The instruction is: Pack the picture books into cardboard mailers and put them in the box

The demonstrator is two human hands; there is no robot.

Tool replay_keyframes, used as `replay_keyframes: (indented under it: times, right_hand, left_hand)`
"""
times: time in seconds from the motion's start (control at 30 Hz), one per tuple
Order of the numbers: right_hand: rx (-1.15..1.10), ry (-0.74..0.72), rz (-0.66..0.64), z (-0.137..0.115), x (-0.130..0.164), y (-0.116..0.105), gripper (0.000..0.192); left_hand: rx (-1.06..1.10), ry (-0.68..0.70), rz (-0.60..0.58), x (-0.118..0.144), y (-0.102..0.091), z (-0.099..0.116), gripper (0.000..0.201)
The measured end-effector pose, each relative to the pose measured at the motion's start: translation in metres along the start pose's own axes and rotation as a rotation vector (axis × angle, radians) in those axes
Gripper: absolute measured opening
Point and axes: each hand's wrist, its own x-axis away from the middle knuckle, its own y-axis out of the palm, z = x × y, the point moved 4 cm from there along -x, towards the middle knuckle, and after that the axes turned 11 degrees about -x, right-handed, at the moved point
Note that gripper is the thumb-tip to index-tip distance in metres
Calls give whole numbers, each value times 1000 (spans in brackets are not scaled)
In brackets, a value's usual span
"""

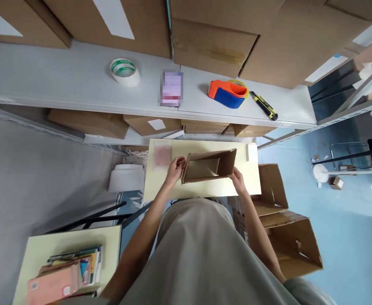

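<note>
Two hands hold a small open cardboard box on a pale table.

The cardboard box (209, 166) lies on the pale yellow table (252, 186) near the person, its long axis running left to right and its open side facing up toward the camera, with the right end tilted slightly to the far side. The left hand (174, 168) is closed on the box's left end, fingers curled over the edge; the right hand (238, 178) touches the near right corner, though how firmly it grips cannot be told. Both forearms reach forward from the body, elbows bent and spread apart. On the far shelf (62, 80) lie a roll of tape (125, 72), an orange and blue tape dispenser (227, 93) and a yellow and black utility knife (264, 106). Books (68, 271) are stacked on a second table at the near left.
</note>
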Motion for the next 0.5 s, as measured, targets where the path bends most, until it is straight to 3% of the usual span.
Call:
replay_keyframes:
  times: [0.1, 0.2, 0.33, 0.5]
  right_hand:
    - [-24, 98, 21, -20, -12, -19, 74]
    - [-40, 175, -67, -39, -27, -24, 81]
    - [-22, 182, -221, -53, -40, -16, 84]
    - [56, 211, -229, -49, -45, -12, 85]
  left_hand:
    - [47, -111, -47, 17, -11, -5, 63]
    - [99, -154, -94, 37, -15, 3, 78]
    - [173, -154, -118, 53, -7, 20, 79]
    - [187, -155, 3, 57, 7, 33, 80]
